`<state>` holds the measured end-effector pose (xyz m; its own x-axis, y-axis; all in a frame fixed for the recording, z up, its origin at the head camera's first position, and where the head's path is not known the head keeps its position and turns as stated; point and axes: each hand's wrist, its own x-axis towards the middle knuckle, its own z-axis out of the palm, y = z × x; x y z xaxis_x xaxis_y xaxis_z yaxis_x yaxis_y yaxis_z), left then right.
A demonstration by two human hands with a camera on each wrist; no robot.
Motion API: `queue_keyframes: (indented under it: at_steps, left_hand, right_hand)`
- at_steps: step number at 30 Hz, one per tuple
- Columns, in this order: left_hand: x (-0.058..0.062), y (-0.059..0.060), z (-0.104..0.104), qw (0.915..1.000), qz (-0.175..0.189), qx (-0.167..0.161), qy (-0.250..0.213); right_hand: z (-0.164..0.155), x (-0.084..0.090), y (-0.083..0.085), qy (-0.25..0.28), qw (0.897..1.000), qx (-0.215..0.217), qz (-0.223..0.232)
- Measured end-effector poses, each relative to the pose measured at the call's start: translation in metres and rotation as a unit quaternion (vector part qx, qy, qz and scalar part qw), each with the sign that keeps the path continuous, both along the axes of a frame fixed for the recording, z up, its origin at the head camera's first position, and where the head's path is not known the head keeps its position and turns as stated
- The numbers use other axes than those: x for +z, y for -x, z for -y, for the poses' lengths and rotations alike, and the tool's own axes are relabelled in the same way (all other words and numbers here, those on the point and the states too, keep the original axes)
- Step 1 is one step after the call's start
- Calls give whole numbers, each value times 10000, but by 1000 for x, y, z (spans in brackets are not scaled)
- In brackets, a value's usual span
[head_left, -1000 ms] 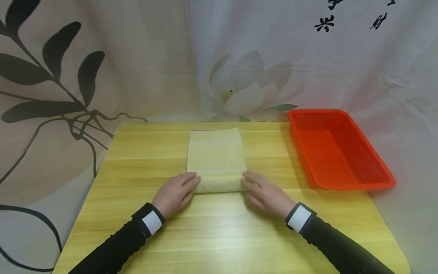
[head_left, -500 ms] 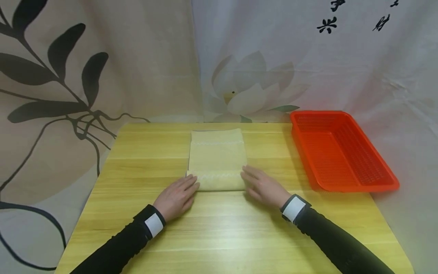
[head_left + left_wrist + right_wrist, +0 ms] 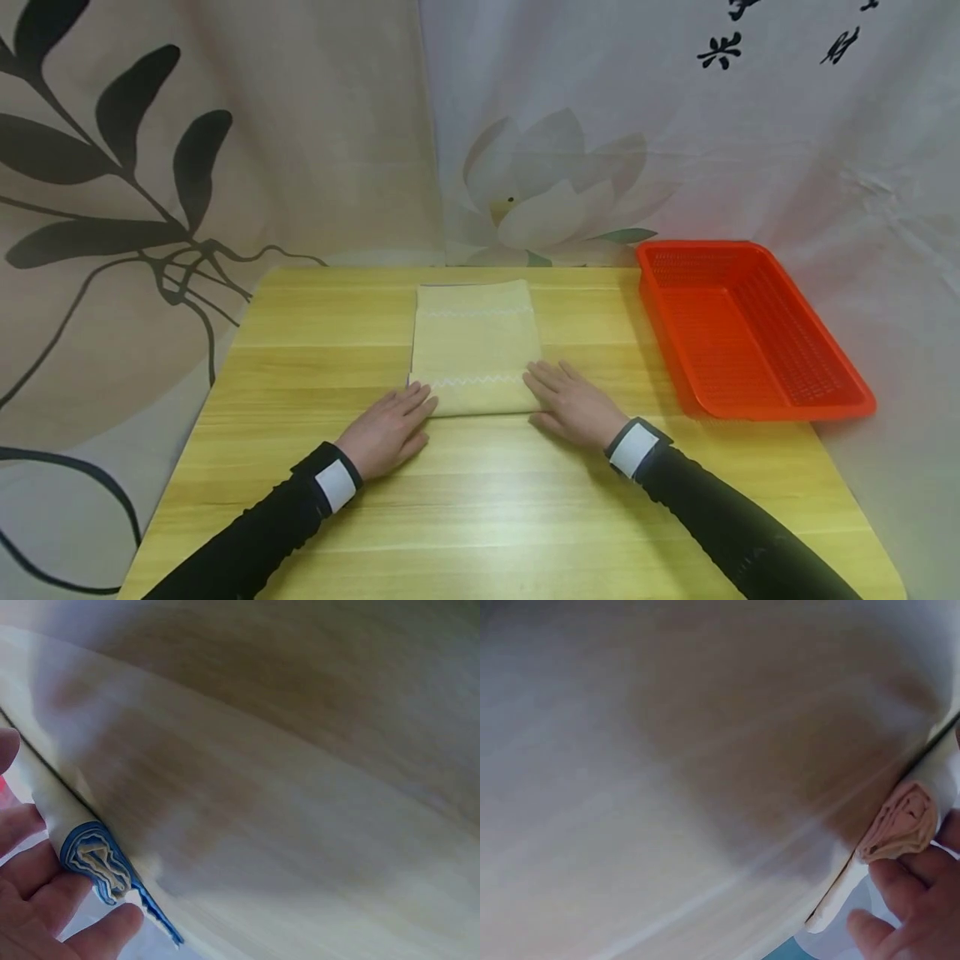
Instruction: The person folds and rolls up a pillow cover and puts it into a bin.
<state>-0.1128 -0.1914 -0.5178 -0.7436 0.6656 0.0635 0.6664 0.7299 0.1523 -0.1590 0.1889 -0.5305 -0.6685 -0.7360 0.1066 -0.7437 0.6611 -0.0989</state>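
In the head view, a pale yellow cloth (image 3: 474, 337) with white zigzag stitching lies on the wooden table, its near end rolled up. My left hand (image 3: 386, 431) rests at the left end of the roll, fingers extended over its edge. At the other end, my right hand (image 3: 573, 406) touches the roll with its fingers stretched forward. Blue-edged layers show in the rolled cloth (image 3: 94, 859) beside my left fingers in the left wrist view. The right wrist view shows the coiled, pinkish-looking end of the cloth (image 3: 904, 821) against my right fingertips.
A red plastic basket (image 3: 787, 412) stands at the table's right side, reaching its edge. The wooden table (image 3: 480, 517) stretches between the forearms. Behind it hangs a printed curtain (image 3: 345, 125) with leaf and lotus patterns.
The near edge of the roll has shifted slightly away from me, and the roll looks flatter. My right hand has moved a little forward and to the left, with its fingers straighter.
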Motion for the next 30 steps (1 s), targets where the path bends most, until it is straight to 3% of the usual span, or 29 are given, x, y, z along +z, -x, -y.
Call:
queue_keyframes:
  at_steps: [8, 12, 17, 21, 30]
  left_hand:
    - [4, 0, 2, 9999, 29, -28, 163]
    - [6, 1, -1, 9999, 28, 74, 76]
    - [12, 6, -10, 9990, -441, 24, -20]
    - [14, 9, -17, 9974, -704, 23, 133]
    - [-4, 6, -11, 9986, -211, 207, 432]
  right_hand:
    - [3, 10, -1, -120, 9996, 14, 246]
    - [6, 12, -4, -208, 9998, -29, 31]
    - [10, 14, -15, -307, 9989, 61, -352]
    - [15, 14, -22, -281, 9985, 242, -391]
    - [15, 4, -20, -258, 9992, 294, -70]
